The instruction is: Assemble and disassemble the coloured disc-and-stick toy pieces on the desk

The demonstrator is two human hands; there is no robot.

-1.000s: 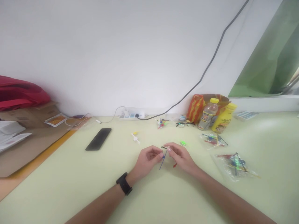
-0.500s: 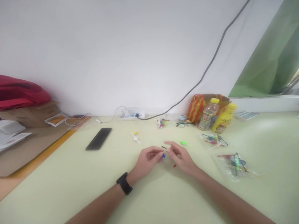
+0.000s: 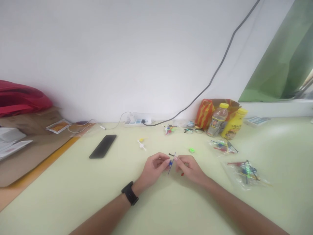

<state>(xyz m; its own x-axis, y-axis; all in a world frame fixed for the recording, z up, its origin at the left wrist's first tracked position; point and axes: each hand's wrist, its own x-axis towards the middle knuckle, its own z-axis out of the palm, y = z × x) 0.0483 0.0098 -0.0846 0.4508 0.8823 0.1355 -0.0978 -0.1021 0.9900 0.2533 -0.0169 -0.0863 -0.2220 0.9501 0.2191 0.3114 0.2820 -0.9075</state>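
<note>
My left hand [image 3: 154,166] pinches a small blue plastic piece [image 3: 170,163] between thumb and fingertips. A long thin blue blade [image 3: 169,171] crosses the piece at a slant. My right hand [image 3: 189,165] is closed, thumb and index tip together right beside the blade's upper part; what they grip, if anything, is too small to make out. Just beyond the fingertips is a short black rod [image 3: 171,154]. A small red part [image 3: 182,174] shows below my right hand, partly covered by it.
A white and yellow part [image 3: 141,144] and a green disc [image 3: 191,150] lie farther back. Bags of plastic parts [image 3: 248,173] sit at right, near two bottles [image 3: 217,120] and glasses [image 3: 194,130]. A phone [image 3: 103,146] lies left; a power strip [image 3: 137,122] stands by the wall.
My right index finger, stretched out before, has curled in beside the thumb. The blue blade now shows longer and at more of a slant. My left hand keeps its hold.
</note>
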